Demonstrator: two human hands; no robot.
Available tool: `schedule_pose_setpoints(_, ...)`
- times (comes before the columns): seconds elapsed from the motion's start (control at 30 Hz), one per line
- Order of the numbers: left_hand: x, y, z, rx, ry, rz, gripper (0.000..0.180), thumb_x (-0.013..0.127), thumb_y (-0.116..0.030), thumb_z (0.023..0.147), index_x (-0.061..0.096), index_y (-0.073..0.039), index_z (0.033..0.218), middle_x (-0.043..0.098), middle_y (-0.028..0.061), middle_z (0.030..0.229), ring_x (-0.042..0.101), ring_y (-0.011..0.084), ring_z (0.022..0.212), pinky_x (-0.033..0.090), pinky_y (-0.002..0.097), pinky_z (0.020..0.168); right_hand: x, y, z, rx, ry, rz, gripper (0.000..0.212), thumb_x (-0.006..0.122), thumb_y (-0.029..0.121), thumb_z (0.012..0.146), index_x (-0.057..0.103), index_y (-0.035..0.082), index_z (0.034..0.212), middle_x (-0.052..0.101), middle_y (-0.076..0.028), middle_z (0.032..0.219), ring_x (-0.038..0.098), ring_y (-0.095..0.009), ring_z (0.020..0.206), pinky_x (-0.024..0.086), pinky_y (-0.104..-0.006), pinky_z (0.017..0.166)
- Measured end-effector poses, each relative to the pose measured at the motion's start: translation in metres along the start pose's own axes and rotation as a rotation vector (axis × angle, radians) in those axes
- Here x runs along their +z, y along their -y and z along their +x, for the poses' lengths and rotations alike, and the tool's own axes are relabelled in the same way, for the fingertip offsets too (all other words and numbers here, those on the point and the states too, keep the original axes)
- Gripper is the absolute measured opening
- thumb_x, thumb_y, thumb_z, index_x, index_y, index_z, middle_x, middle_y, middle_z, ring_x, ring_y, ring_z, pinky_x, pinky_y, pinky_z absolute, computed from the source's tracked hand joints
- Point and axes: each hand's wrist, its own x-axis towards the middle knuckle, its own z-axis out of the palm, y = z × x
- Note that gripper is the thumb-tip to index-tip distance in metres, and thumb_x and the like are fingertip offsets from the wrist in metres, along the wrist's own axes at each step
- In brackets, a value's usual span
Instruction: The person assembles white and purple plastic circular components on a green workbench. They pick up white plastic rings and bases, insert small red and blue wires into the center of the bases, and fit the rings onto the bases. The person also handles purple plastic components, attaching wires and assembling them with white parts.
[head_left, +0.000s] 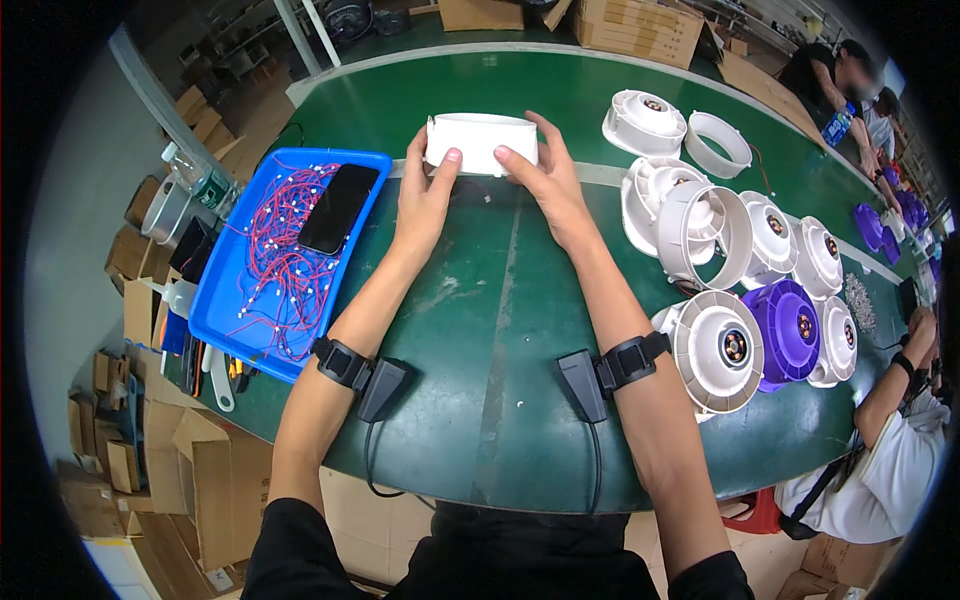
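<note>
Between both hands, over the far middle of the green table (440, 320), is a white plastic ring-shaped housing (482, 138), seen mostly from its side. My left hand (424, 196) grips its left end, thumb on the near wall. The right end is held by my right hand (552, 186), with that thumb also pressed on the near wall. My other fingers are partly hidden behind it. What lies inside the housing does not show. Each forearm wears a black strap with a small black box (386, 390) and a cable.
At left, a blue tray (225, 345) holds red wires with white connectors and a black phone (340, 210). White fan housings (712, 350), a purple one (785, 335) and a loose white ring (718, 145) stand at right. Metal screws (858, 305) lie beyond. Other people work along the right.
</note>
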Motion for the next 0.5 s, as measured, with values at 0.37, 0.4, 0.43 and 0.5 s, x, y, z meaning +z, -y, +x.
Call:
schedule_pose_setpoints(0.37, -0.009, 0.003, 0.004, -0.183, 0.047, -0.137, 0.064, 0.057, -0.036, 0.101, 0.038, 0.002, 0.148, 0.054, 0.0139, 0.137, 0.053, 0.0195, 0.121, 0.045, 0.0313, 0.097, 0.0, -0.006, 0.003, -0.023, -0.089, -0.041, 0.09, 0.08, 0.038, 0.082, 0.034, -0.002, 0.148, 0.055, -0.027, 0.13, 0.056, -0.03, 0.12, 0.045, -0.0368, 0.101)
schedule_pose_setpoints(0.4, -0.005, 0.001, 0.004, -0.196, 0.074, -0.204, 0.068, 0.059, -0.037, 0.1, 0.035, 0.004, 0.149, 0.052, 0.0145, 0.139, 0.05, 0.0198, 0.124, 0.044, 0.0307, 0.096, -0.001, -0.011, 0.006, -0.092, -0.09, -0.093, 0.088, 0.08, 0.038, 0.083, 0.036, -0.002, 0.147, 0.055, -0.026, 0.131, 0.056, -0.03, 0.12, 0.045, -0.037, 0.101)
schedule_pose_setpoints(0.43, -0.001, -0.001, 0.001, -0.203, 0.063, -0.269, 0.07, 0.061, -0.038, 0.098, 0.035, 0.003, 0.149, 0.052, 0.0147, 0.139, 0.05, 0.02, 0.124, 0.044, 0.0314, 0.097, -0.003, -0.015, 0.008, -0.161, -0.091, -0.145, 0.085, 0.08, 0.038, 0.083, 0.039, -0.002, 0.146, 0.056, -0.026, 0.131, 0.056, -0.03, 0.121, 0.045, -0.0372, 0.101)
schedule_pose_setpoints(0.5, 0.006, -0.014, -0.005, -0.222, 0.033, -0.395, 0.074, 0.065, -0.039, 0.096, 0.034, 0.002, 0.149, 0.051, 0.0151, 0.139, 0.05, 0.0205, 0.124, 0.045, 0.0328, 0.097, -0.001, -0.015, 0.006, -0.273, -0.093, -0.244, 0.08, 0.078, 0.038, 0.084, 0.042, -0.002, 0.144, 0.056, -0.025, 0.132, 0.056, -0.029, 0.122, 0.045, -0.0378, 0.101)
